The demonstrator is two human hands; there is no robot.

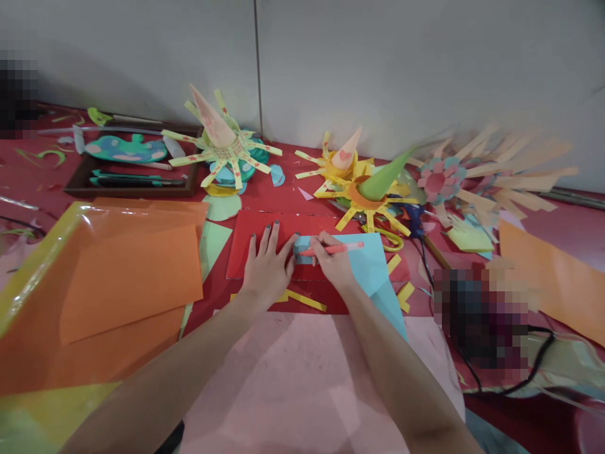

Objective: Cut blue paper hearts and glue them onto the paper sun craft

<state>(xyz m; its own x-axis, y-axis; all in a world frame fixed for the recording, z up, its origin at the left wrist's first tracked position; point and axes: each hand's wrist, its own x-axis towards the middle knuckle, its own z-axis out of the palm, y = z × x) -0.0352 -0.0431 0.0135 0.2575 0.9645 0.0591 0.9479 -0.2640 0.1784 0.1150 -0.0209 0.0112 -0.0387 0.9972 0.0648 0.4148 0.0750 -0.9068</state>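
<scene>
My right hand [333,260] is closed around a red pen [347,247], its tip at the left end of a light blue paper sheet [368,258]. Spread on a red rectangular board or folder [241,243], my left hand [268,261] has its thumb and forefinger beside the blue paper's left edge. The blue sheet lies partly over the red piece and reaches toward me under my right forearm. Several yellow paper strips [307,300] lie just below the red piece.
Orange sheets [137,277] are stacked on the left. Behind stand paper flowers with cones [220,135], a dark tray [80,183] with tools, and yellow-handled scissors [390,239]. A glue gun [416,221] with a cord lies right. Pink paper [302,378] is nearest me.
</scene>
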